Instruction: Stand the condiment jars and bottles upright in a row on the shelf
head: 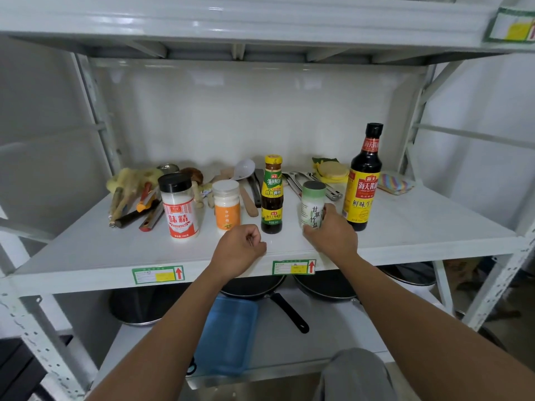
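Several condiment containers stand upright in a row on the white shelf (115,250). From left: a black-capped jar with a red label (180,206), a white-lidded jar with an orange label (226,205), a small dark sauce bottle with a yellow cap (272,195), a green-lidded white salt jar (312,204), and a tall dark soy sauce bottle (364,180). My right hand (333,233) is wrapped around the lower right side of the salt jar. My left hand (240,247) rests on the shelf as a loose fist, in front of the orange-label jar, holding nothing.
Behind the row lie kitchen tools: brushes and peelers (136,195), a white spoon (243,169), a wooden spatula (250,204), metal tongs (315,183), yellow sponges (333,170), a striped cloth (396,183). Pans (260,287) and a blue board (228,334) sit on the lower shelf.
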